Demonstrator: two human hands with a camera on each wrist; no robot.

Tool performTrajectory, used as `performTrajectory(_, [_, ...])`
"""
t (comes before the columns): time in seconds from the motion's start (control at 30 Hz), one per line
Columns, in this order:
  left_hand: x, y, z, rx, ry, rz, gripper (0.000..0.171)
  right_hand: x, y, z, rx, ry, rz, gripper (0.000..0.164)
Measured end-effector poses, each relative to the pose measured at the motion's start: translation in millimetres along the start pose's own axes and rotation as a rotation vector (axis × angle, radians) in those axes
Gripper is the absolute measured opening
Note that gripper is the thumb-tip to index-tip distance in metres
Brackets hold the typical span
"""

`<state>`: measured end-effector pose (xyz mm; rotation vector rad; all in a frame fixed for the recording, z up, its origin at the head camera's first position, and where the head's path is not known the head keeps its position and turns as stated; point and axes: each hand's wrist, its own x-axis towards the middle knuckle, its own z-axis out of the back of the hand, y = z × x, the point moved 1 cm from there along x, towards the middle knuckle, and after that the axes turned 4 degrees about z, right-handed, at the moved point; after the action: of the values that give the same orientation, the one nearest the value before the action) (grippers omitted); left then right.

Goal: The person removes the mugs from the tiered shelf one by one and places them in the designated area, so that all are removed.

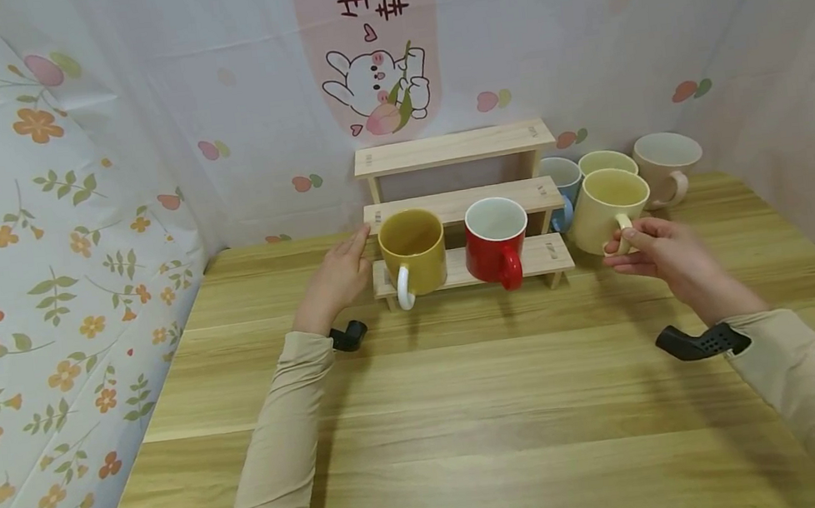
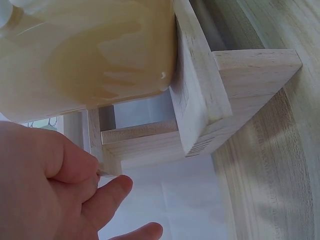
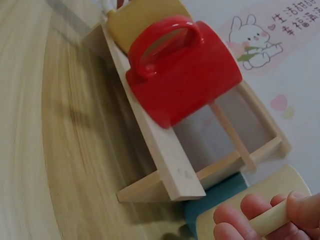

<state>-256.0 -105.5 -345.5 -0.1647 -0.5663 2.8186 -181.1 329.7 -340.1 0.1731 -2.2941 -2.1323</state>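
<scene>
My right hand (image 1: 645, 252) pinches the handle of a pale yellow mug (image 1: 603, 219), which it holds upright to the right of a three-tier wooden rack (image 1: 454, 148). In the right wrist view, thumb and fingers close round the pale yellow handle (image 3: 270, 220). On the left, my left hand (image 1: 338, 279) grips the end of the rack's middle board; its fingers (image 2: 110, 197) meet the wood there. A mustard mug (image 1: 419, 263) with a white handle stands on the lowest board, a red mug (image 1: 487, 257) to its right. Both handles face the front.
Behind the held mug stand a blue mug (image 1: 560, 174), a light yellow-green mug (image 1: 606, 160) and a pale pink mug (image 1: 668, 153). A printed cloth (image 1: 236, 72) hangs behind the wooden table (image 1: 473, 431). Black wrist mounts (image 1: 700, 342) sit on both arms.
</scene>
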Motion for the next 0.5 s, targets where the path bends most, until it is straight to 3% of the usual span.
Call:
performTrajectory(0.37, [0.5,1.4,-1.1,0.007,0.004,-0.011,0.058,12.6,-12.6,8.4,-0.092,-0.016,-0.034,0.020])
performTrajectory(0.5, [-0.2,1.5,-0.1,0.001,0.000,-0.006,0.057,19.9,-19.3,11.7,-0.070,-0.009,-0.023,0.017])
